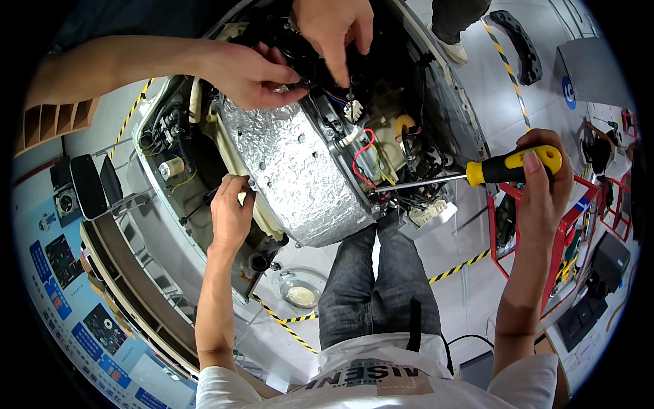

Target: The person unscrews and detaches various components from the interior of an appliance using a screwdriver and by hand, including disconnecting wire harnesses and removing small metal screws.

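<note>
My right hand [545, 174] is closed round the handle of a yellow and black screwdriver [514, 166]. Its long shaft points left, the tip among wires beside a silver foil-covered panel [289, 167]. My left hand [231, 211] is at the panel's left edge, with curled fingers by a cream plastic strip [269, 221]; what they grip, if anything, is hidden. Close to the tip run a red wire [364, 150] and a white connector block [428, 213]. Beyond the panel, another person's two hands reach in, one hand [255, 75] bent at the fingers, the other hand [334, 34] pointing down at a connector [352, 110].
A pale metal body frame [463, 102] surrounds the parts, like an open engine bay. A red-framed rack [552, 252] stands at the right. Yellow-black tape [463, 266] marks the floor. A black curved part [518, 48] lies at the upper right, near someone's shoe [453, 51].
</note>
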Demonstrator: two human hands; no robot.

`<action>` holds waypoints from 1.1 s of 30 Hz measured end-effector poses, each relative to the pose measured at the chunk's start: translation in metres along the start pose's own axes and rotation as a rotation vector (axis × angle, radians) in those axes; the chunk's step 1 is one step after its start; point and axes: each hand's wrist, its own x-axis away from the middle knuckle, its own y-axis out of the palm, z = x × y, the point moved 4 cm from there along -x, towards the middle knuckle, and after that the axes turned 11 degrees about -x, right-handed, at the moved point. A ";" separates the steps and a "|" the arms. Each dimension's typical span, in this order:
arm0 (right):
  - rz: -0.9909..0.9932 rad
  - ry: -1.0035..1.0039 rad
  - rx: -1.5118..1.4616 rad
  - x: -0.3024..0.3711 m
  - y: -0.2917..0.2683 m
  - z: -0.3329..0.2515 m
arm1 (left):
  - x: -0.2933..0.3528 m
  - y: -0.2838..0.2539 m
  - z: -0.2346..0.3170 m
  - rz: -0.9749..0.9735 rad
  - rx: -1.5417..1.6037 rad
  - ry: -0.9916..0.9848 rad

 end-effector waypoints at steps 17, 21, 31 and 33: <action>0.031 0.048 0.008 -0.001 0.005 -0.002 | 0.005 0.002 0.008 0.113 -0.097 0.053; 0.021 0.061 0.001 -0.001 0.005 -0.002 | 0.007 0.003 0.005 0.085 -0.068 0.045; 0.026 0.048 0.014 -0.001 0.002 0.003 | 0.005 0.002 0.005 0.089 -0.077 0.017; 0.026 0.058 0.027 -0.001 0.000 0.004 | 0.006 0.002 0.006 0.093 -0.096 0.018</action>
